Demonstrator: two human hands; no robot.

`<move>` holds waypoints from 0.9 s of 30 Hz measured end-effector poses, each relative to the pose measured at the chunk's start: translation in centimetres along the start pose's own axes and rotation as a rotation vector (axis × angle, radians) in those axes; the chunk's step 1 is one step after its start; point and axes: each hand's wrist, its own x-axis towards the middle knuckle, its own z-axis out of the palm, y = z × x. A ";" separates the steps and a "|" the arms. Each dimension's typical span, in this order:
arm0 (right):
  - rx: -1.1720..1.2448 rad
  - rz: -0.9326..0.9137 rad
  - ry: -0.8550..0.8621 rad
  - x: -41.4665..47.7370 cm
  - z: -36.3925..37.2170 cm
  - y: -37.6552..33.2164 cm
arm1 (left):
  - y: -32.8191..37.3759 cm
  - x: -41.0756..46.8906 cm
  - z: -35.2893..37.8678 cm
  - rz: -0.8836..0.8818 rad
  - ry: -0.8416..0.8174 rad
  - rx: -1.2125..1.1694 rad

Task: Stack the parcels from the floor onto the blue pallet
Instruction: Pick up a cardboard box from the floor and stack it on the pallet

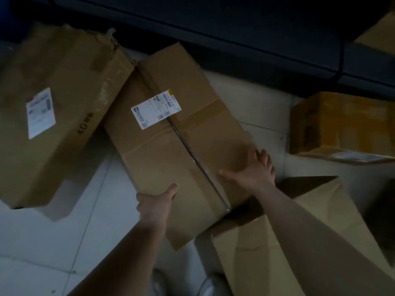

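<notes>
A long brown cardboard parcel [171, 133] with a white shipping label lies in the middle of the floor. Its near end rests on a flat piece of cardboard. My left hand [157, 202] grips its near left edge, thumb on top. My right hand [253, 170] holds its right edge, thumb on the top face and fingers curled over the side. The dark blue pallet [235, 33] runs across the top of the view, beyond the parcel's far end.
A larger worn parcel [57, 107] marked 40 leans at the left, touching the long one. A yellowish taped box [342, 122] sits at the right on the pale tiled floor [42, 242]. Flattened cardboard [277, 242] lies under my right arm.
</notes>
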 end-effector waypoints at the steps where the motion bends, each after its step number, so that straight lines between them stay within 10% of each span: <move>1: 0.006 0.018 0.012 0.6 0.2 0.1 | -0.2 0.3 0.3 0.013 0.002 -0.028; 27: 0.095 0.034 0.003 2.4 0.1 0.0 | -0.1 1.2 0.2 0.089 0.006 -0.314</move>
